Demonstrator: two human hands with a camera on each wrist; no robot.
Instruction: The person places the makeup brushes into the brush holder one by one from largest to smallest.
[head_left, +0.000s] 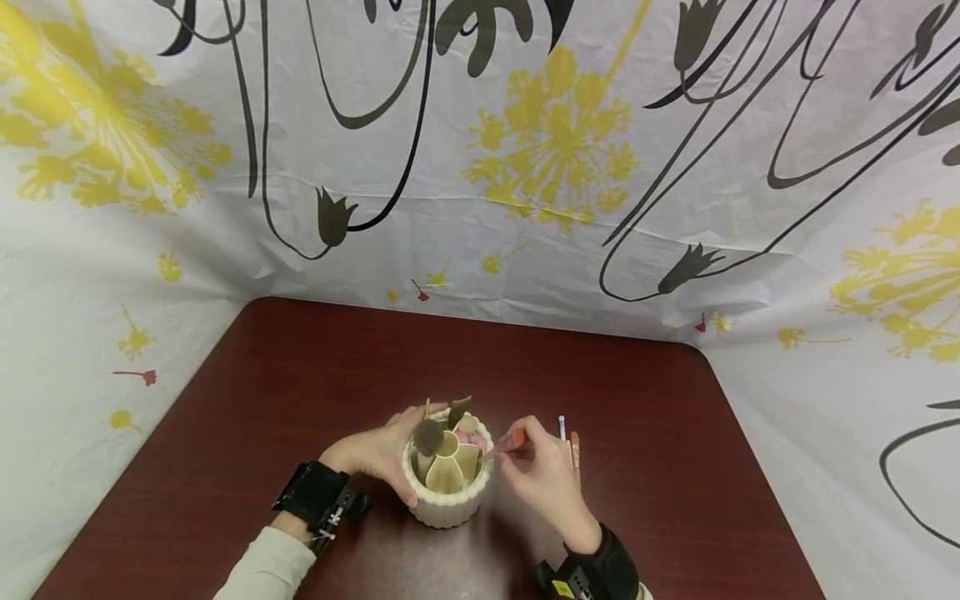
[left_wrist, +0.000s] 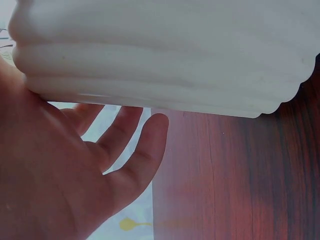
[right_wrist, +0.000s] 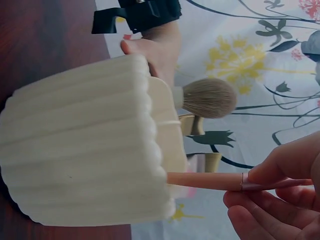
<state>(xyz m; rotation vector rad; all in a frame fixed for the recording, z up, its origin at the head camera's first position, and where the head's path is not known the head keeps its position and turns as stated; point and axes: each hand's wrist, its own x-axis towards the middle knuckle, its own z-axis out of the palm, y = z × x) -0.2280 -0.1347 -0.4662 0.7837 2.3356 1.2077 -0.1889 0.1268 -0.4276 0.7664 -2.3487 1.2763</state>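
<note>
A cream scalloped brush holder (head_left: 445,510) with petal-shaped compartments stands on the table. My left hand (head_left: 387,455) grips its left side, thumb in front; some fingers show past the ribbed wall in the left wrist view. To the right of the holder, my right hand (head_left: 551,477) pinches a slim makeup brush with a pinkish handle (right_wrist: 205,181). The handle's end reaches over the holder's right rim; how deep it sits is hidden. A fluffy makeup brush (right_wrist: 210,98) stands in a left compartment. Pink rounded items (head_left: 471,437) fill another at the back.
Beside my right hand, a white-tipped slim stick (head_left: 562,427) and an orange-brown one (head_left: 575,446) lie on the dark red table (head_left: 337,358). A patterned white cloth (head_left: 420,158) hangs behind the table. Each wrist wears a black strap with a camera.
</note>
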